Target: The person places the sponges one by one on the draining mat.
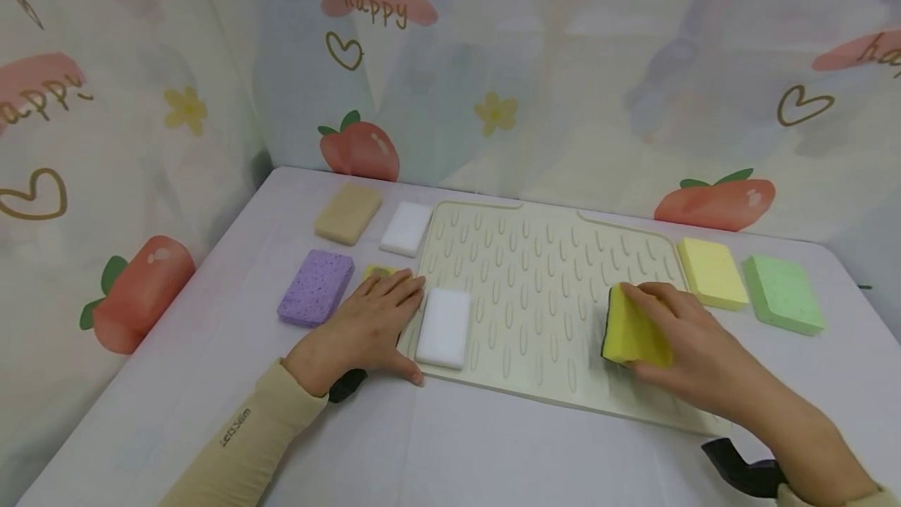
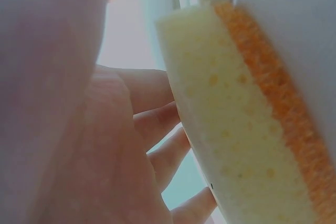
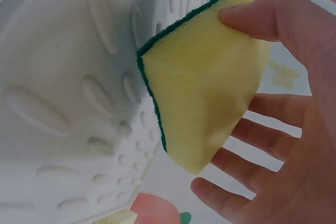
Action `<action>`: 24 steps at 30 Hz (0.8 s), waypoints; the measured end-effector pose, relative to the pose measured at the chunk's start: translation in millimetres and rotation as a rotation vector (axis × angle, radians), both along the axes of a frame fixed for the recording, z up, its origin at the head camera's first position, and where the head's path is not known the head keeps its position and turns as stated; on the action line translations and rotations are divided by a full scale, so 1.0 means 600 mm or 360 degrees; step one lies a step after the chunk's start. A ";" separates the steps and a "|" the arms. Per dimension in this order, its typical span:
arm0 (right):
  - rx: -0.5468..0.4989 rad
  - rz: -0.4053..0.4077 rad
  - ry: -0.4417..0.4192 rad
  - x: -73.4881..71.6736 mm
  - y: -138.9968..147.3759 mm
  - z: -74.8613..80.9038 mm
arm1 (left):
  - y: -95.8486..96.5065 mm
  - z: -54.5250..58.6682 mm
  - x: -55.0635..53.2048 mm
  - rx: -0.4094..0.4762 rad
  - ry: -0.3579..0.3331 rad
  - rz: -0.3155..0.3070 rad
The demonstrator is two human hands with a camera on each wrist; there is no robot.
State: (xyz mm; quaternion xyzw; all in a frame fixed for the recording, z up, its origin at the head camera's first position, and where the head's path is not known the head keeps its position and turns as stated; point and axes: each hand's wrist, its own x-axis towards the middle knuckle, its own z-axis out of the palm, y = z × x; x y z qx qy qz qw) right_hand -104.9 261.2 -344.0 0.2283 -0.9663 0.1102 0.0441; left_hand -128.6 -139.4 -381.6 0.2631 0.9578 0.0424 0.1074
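Observation:
My right hand (image 1: 693, 339) grips a yellow scouring sponge (image 3: 205, 77) between thumb and fingers. Its thin green scouring layer faces the ribbed cream mat (image 1: 528, 288), close over the mat's right half. At the mat's left edge my left hand (image 1: 369, 323) lies with fingers extended and thumb spread. Close up in the left wrist view is a pale yellow sponge (image 2: 220, 108) with an orange layer, its edge overlapping the fingertips. Past those fingers in the head view, a yellow patterned piece (image 1: 380, 271) is partly hidden. A white sponge (image 1: 443, 327) lies on the mat beside the left hand.
Left of the mat lie a purple sponge (image 1: 315, 288), a tan sponge (image 1: 348, 213) and another white sponge (image 1: 407, 229). At right are a light yellow sponge (image 1: 712, 274) and a green sponge (image 1: 784, 294). A printed curtain (image 1: 563, 100) stands behind the table.

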 end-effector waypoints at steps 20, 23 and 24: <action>-0.0027 0.0117 -0.0063 -0.005 -0.038 -0.007 | 0.000 0.000 0.000 -0.0018 0.0016 -0.0011; -0.0034 0.0134 -0.0080 -0.006 -0.043 -0.006 | -0.001 -0.001 0.001 -0.0013 0.0026 -0.0017; -0.0037 0.0140 -0.0083 -0.007 -0.045 -0.006 | -0.001 -0.001 0.001 -0.0016 0.0024 -0.0017</action>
